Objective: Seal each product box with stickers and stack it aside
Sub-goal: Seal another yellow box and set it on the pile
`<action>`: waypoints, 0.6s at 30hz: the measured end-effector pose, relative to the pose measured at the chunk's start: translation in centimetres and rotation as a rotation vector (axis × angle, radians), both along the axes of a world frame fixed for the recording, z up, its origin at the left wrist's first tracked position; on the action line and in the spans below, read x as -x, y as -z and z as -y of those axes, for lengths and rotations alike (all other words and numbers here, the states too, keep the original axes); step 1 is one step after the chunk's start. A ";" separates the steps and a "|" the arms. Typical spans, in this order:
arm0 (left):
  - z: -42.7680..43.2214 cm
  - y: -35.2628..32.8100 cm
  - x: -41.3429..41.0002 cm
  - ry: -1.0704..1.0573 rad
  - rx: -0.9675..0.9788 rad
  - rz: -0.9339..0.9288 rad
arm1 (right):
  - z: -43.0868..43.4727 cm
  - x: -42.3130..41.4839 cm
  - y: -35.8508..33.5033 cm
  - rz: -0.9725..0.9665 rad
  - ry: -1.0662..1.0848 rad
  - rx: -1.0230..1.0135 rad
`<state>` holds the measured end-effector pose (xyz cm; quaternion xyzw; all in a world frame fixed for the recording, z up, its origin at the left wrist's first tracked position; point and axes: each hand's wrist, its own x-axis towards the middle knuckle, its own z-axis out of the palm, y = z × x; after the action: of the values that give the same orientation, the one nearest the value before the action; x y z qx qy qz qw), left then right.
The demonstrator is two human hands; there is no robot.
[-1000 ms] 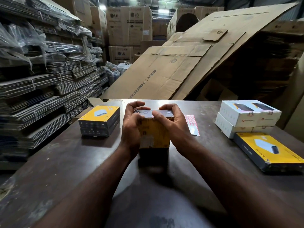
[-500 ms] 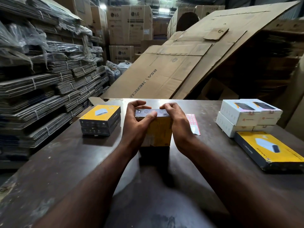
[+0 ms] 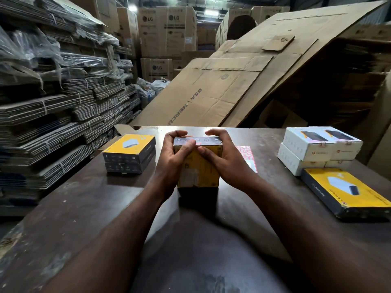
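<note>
A yellow product box (image 3: 203,172) stands on edge in the middle of the dark table (image 3: 88,208), its grey side panel facing up. My left hand (image 3: 172,160) grips its left side, the thumb pressing on the top front edge. On the other side my right hand (image 3: 225,158) grips it, fingers curled over the top and thumb on the yellow face. A red and white sticker sheet (image 3: 246,156) lies flat just behind my right hand. Two yellow boxes (image 3: 130,153) are stacked at the left.
White product boxes (image 3: 317,150) are stacked at the right, with a flat yellow box (image 3: 349,192) in front of them. Bundled flat cardboard (image 3: 46,115) is piled along the left. Large cardboard sheets (image 3: 243,81) lean behind the table.
My left thumb slid right along the box's top front edge, then back a little. My right hand shifted lower, its thumb now on the yellow face. The box stays upright in place.
</note>
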<state>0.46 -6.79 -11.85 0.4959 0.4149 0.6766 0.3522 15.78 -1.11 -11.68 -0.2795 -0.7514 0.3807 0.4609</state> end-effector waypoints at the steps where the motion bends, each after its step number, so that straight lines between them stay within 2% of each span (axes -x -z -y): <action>1: 0.0 0.1 0.0 -0.014 -0.002 -0.023 | -0.2 -0.2 0.0 0.010 -0.027 0.018; 4: -0.1 0.4 0.0 -0.056 -0.002 -0.080 | -0.4 -0.6 0.3 0.038 -0.053 0.025; 8: -0.2 0.6 0.0 -0.186 -0.037 -0.246 | -0.8 -0.8 0.7 0.077 -0.042 -0.019; 12: -0.4 0.4 0.5 -0.127 -0.028 -0.307 | -1.3 -0.9 1.1 0.094 -0.021 -0.027; 18: -0.8 0.8 1.4 -0.049 0.037 -0.393 | -1.9 -0.8 2.3 0.135 0.009 0.078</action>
<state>-0.98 -5.98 -12.60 0.6016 0.4998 0.5676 0.2569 16.59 0.81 -14.00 -0.3256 -0.7641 0.3877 0.3997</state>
